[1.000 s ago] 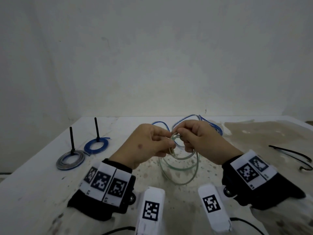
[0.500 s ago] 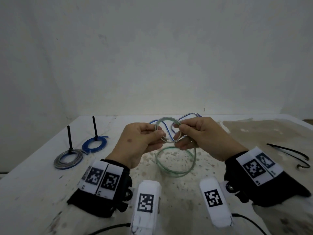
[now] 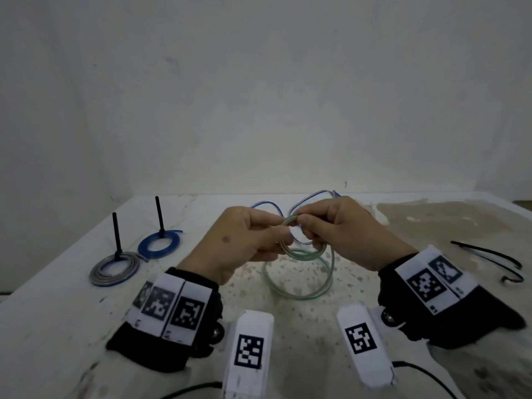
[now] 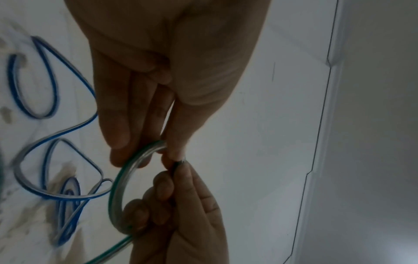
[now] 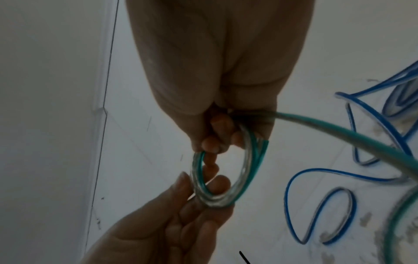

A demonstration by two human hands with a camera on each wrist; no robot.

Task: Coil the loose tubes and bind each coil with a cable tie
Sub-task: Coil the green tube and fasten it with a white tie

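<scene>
A clear tube with a green stripe (image 3: 299,256) is partly wound into a small coil (image 5: 222,176) held above the table between both hands. My left hand (image 3: 244,240) pinches the coil's left side (image 4: 135,160). My right hand (image 3: 342,226) grips its right side, and the loose rest of the tube (image 5: 339,132) runs out from that hand and loops down to the table (image 3: 299,292). A loose blue-striped tube (image 3: 313,195) lies tangled behind the hands (image 4: 54,128) (image 5: 321,178).
Two bound coils lie at the left, a grey one (image 3: 115,269) and a blue one (image 3: 159,245), each with a black tie tail standing upright. Black cable ties (image 3: 489,256) lie at the right. The table's right part (image 3: 449,220) is stained brown.
The hands lifted the coil and brought it back down, turning it. Another length of green-striped tube has been drawn toward the small coil, and the loop hanging below has shifted.
</scene>
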